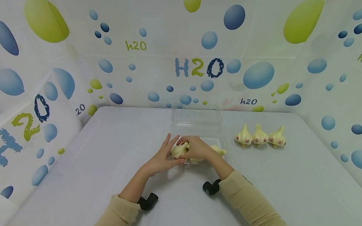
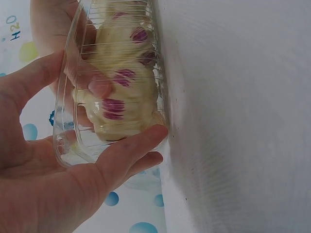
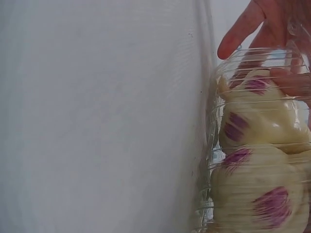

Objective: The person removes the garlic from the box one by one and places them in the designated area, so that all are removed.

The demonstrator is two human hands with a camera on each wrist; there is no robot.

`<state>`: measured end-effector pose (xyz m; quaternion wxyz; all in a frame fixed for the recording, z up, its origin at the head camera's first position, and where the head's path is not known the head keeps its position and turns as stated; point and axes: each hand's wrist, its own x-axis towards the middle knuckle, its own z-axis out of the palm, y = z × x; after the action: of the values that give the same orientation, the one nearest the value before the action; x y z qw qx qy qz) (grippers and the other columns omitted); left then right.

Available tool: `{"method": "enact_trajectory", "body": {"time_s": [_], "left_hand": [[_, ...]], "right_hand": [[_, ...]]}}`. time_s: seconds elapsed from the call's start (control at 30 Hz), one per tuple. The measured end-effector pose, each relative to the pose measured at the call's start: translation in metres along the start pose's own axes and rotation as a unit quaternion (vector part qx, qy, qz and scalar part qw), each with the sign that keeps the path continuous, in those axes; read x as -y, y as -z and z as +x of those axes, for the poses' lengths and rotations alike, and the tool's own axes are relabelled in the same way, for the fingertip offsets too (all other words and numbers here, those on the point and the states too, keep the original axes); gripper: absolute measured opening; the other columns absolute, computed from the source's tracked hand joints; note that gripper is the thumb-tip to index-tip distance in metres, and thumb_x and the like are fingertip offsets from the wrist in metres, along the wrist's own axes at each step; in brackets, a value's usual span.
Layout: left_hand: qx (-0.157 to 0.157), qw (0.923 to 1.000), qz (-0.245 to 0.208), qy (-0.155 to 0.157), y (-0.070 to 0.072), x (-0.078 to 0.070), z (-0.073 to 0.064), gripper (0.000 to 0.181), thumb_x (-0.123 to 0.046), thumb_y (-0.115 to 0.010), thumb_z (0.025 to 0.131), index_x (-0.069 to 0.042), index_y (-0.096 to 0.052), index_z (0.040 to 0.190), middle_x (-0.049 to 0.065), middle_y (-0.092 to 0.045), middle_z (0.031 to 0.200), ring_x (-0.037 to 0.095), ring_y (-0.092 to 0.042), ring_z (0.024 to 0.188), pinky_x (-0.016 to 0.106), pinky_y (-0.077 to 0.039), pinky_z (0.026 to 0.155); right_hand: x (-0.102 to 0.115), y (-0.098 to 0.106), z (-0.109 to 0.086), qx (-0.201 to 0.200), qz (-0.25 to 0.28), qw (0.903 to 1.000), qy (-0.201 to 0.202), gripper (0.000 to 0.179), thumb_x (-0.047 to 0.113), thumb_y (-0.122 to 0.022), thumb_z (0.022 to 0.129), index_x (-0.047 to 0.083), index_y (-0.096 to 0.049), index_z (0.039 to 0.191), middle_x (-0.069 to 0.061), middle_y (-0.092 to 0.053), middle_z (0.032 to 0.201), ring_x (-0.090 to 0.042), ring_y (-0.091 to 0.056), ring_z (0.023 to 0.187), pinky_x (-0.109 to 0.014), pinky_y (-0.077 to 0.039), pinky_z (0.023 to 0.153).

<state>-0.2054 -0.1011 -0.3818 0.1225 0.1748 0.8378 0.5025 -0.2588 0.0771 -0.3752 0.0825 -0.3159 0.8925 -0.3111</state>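
Note:
A clear plastic clamshell container (image 2: 68, 104) sits on the table with its lid (image 1: 196, 117) folded back. Pale garlic bulbs with purple patches lie inside; one bulb (image 1: 217, 149) shows at the right end. My right hand (image 1: 198, 148) reaches in from above and pinches a garlic bulb (image 1: 176, 152) at the left end between thumb and fingers. Around the container's left end, my left hand (image 1: 160, 162) touches the wall and rim with spread, mostly straight fingers. Through the wall, the right wrist view shows garlic bulbs (image 3: 260, 182) side by side. My right hand partly hides the middle.
Three garlic bulbs (image 1: 260, 136) stand in a row on the white table (image 1: 287, 178), right of the container. A patterned H2O sheet (image 1: 160, 27) rises behind the table and along its sides. A black wrist camera (image 1: 148, 202) sits below each forearm.

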Motion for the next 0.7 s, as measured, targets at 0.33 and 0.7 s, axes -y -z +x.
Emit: {"method": "enact_trajectory", "body": {"time_s": [0.33, 0.7], "left_hand": [[-0.001, 0.9999, 0.010, -0.002, -0.0009, 0.0038, 0.0026, 0.085, -0.031, -0.068, 0.083, -0.029, -0.013, 0.148, 0.007, 0.014, 0.152, 0.036, -0.003, 0.137, 0.063, -0.017, 0.099], [-0.001, 0.9999, 0.016, 0.004, 0.0001, 0.0022, 0.0011, 0.086, -0.030, -0.068, 0.083, -0.025, -0.012, 0.148, 0.007, 0.013, 0.152, 0.036, 0.002, 0.137, 0.064, -0.017, 0.098]], "right_hand": [[-0.0022, -0.0010, 0.0018, -0.001, -0.002, 1.0000, -0.002, 0.043, 0.017, -0.080, 0.071, 0.010, -0.063, 0.110, -0.006, -0.063, 0.107, -0.019, -0.056, 0.097, -0.032, -0.045, 0.080], [-0.0081, -0.0004, 0.0008, -0.025, 0.080, 0.9965, -0.004, 0.045, 0.015, -0.081, 0.066, 0.011, -0.063, 0.107, 0.001, -0.061, 0.105, -0.013, -0.053, 0.090, -0.029, -0.046, 0.077]]}}
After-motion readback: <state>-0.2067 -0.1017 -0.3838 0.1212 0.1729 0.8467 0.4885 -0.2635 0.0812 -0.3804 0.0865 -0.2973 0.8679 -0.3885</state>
